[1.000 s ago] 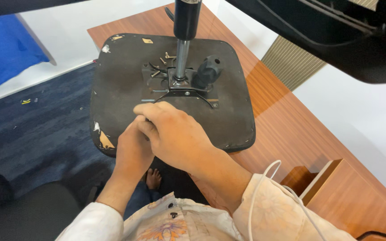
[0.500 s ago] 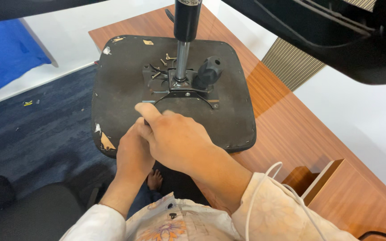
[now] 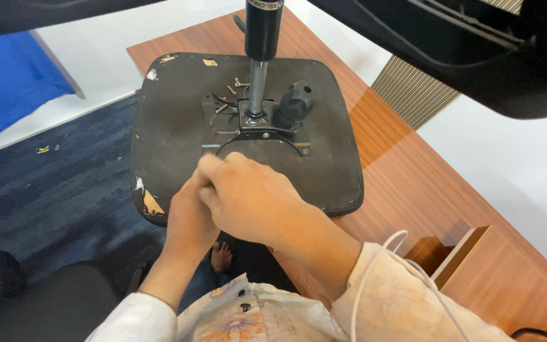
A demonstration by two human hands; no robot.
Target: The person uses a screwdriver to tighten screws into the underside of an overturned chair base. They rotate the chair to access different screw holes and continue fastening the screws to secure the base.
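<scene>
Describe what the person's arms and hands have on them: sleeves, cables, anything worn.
Both hands, left and right, are bare, with no gloves or rings visible. The forearms are partly bare too. The sleeves are pale cream cloth; the garment's front shows an orange and purple floral print. A thin white cable loops over the right sleeve.

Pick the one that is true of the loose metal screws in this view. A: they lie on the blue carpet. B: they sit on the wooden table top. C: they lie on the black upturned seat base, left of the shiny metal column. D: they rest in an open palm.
C: the small loose metal screws lie scattered on the black upturned seat base, just left of the shiny metal column.
</scene>
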